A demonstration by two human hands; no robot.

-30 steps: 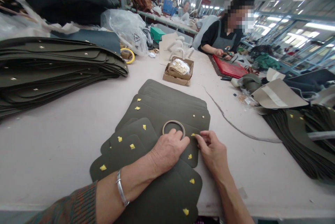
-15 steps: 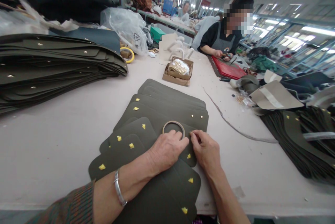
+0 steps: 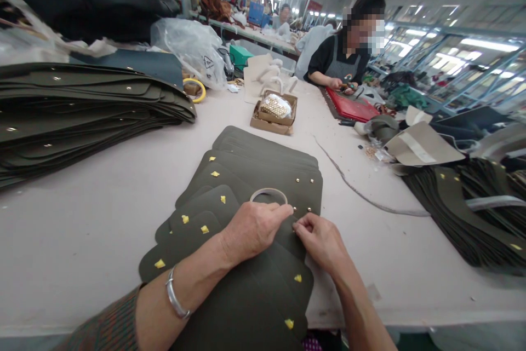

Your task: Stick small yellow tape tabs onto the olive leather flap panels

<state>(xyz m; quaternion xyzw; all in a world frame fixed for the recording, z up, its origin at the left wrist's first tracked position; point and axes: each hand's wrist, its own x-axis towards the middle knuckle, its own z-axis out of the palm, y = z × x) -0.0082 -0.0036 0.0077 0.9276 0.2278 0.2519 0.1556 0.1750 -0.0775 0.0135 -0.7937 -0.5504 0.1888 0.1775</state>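
My left hand (image 3: pixel 255 230) is closed around a narrow tan ring, which looks like a roll of tape (image 3: pixel 269 192), above a fanned stack of dark olive leather-like panels (image 3: pixel 246 285). My right hand (image 3: pixel 322 241) pinches thumb and fingertips together low over the stack's right side; what they hold is too small to make out. Gold-coloured studs (image 3: pixel 309 209) show in pairs on the upper panels near my fingers. Small yellow patches (image 3: pixel 204 229) dot the overlapping lower panels on both sides.
A thick pile of olive panels (image 3: pixel 90 104) lies at left. Ahead stands a cardboard box (image 3: pixel 273 115) of gold-coloured pieces. Dark strips (image 3: pixel 464 214) are heaped at right, with a cord (image 3: pixel 357 192) nearby. Across the table a co-worker (image 3: pixel 345 61) handles a red item (image 3: pixel 353 104).
My right hand has moved slightly down and left, uncovering a second pair of studs. A yellow patch below it no longer shows. My left hand keeps the ring and has shifted left.
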